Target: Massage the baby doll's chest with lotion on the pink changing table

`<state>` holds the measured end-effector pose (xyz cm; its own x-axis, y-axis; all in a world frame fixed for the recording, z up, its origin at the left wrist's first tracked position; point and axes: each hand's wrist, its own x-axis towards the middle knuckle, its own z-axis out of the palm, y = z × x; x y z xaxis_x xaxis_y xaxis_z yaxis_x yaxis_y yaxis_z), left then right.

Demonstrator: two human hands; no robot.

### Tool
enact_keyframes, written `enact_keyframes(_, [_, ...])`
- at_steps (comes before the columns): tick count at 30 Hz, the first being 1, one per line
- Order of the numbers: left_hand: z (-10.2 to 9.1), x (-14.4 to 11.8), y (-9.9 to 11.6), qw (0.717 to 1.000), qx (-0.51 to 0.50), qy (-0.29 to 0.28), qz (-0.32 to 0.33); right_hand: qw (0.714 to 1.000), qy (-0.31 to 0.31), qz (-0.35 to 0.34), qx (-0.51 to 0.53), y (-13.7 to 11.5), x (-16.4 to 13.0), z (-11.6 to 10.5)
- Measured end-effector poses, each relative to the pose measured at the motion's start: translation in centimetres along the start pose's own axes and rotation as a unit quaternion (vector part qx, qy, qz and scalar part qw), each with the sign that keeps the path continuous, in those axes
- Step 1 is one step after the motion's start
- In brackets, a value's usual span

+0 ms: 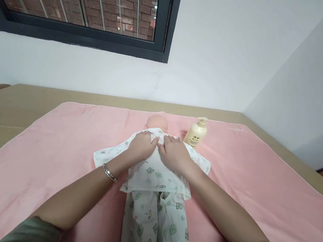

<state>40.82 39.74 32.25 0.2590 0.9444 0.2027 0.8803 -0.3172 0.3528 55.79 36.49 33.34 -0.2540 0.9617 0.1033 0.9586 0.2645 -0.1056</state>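
Note:
A doll lies on its back on a pink sheet, its bald head [156,122] pointing away from me. It wears a white baby shirt [154,173] with small green prints and matching trousers [157,229]. My left hand [143,145], with a silver bangle on its wrist, is closed on the shirt's cloth just below the neck. Close beside it, my right hand [174,152] has its fingers bent over the same part of the chest, gripping the fabric. The cloth bunches between the two thumbs. My hands partly cover the collar, and the fingertips are partly hidden.
A pale yellow pump bottle [196,132] stands right of the doll's head, close to the shirt's sleeve. The pink sheet [244,173] covers most of the tan surface [108,101]. White walls rise behind and to the right, with a dark-framed window [136,44] above.

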Motion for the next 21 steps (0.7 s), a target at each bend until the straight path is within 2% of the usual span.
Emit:
enact_keyframes(3, [0.9, -0.1, -0.1, 0.999, 0.029, 0.030, 0.004, 1.000, 0.001, -0.008, 0.018, 0.4, 0.3, 0.3])
enact_keyframes(7, [3.2, -1.8, 0.5, 0.993, 0.078, 0.081, 0.025, 0.995, -0.022, 0.017, 0.098, 3.0, 2.2, 1.4])
enact_keyframes(11, [4.3, -3.0, 1.2, 0.991, 0.060, 0.104, 0.068, 0.991, -0.034, 0.044, 0.125, 4.7, 3.4, 1.9])
enact_keyframes(14, [3.6, -2.2, 0.8, 0.996, 0.012, 0.078, 0.046, 0.994, -0.017, 0.046, 0.095, 3.9, 2.7, 1.6])
enact_keyframes(17, [2.7, -0.7, -0.1, 0.997, -0.044, 0.056, 0.015, 0.998, 0.004, 0.035, 0.053, 1.7, 1.1, 1.3])
enact_keyframes(21, [2.8, 0.2, -1.0, 0.994, -0.075, 0.082, -0.014, 0.998, 0.031, 0.007, 0.048, -0.7, -0.5, 1.5])
